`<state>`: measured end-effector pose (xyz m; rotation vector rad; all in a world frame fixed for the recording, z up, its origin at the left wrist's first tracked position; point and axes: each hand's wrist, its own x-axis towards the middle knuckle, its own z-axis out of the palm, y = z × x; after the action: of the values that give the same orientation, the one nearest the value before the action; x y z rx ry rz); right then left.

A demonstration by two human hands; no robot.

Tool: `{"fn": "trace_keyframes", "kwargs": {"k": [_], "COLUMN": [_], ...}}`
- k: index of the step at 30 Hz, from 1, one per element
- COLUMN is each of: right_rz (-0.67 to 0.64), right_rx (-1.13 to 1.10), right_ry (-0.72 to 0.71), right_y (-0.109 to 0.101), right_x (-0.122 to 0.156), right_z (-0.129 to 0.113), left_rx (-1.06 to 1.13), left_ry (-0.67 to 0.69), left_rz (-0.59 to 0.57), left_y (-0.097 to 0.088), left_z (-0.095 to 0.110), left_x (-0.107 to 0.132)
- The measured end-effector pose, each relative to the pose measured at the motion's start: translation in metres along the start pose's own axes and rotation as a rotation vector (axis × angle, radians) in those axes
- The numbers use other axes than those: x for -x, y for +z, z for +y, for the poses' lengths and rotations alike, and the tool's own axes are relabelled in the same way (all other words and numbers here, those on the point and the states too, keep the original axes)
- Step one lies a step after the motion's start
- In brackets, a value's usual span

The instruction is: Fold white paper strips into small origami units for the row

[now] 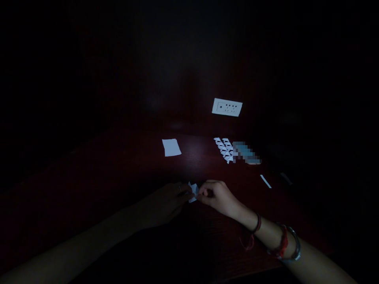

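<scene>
A small piece of folded white paper (193,190) is held just above or on the dark red table, between my two hands. My left hand (171,200), in deep shadow and with a ring on one finger, grips the paper's left side. From the right, my right hand (217,196) pinches its right edge between thumb and fingers, with bracelets on that wrist. Farther back on the table lies a stack of white paper sheets (171,148). Several small folded paper pieces (224,149) sit in two rows to the right of the stack.
Beside the folded pieces lies a blurred-out flat device, perhaps a phone (247,153). A narrow white paper strip (265,181) and a dimmer strip (286,178) lie at the right. A white wall socket (227,107) is behind the table (127,157). The surroundings are very dark.
</scene>
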<state>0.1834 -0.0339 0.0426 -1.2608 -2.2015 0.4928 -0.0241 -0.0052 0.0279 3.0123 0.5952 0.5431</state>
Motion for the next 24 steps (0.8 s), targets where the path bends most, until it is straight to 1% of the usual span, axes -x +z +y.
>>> {"fn": "trace_keyframes", "kwargs": {"k": [10, 17, 24], "right_rz": [0.046, -0.044, -0.054], "right_rx": [0.081, 0.223, 0.335], "right_ry": [-0.024, -0.119, -0.127], "right_y": [0.004, -0.0005, -0.0011], "right_x": [0.0015, 0.0048, 0.0066], "right_z": [-0.0025, -0.0028, -0.0017], "left_rx": [0.013, 0.026, -0.025], "left_ry": [-0.022, -0.023, 0.021], "left_rz": [-0.022, -0.013, -0.024], "left_y": [-0.0017, -0.0044, -0.0023], "left_z": [-0.0016, -0.0014, -0.0032], "left_x": [-0.0003, -0.0015, -0.0022]}}
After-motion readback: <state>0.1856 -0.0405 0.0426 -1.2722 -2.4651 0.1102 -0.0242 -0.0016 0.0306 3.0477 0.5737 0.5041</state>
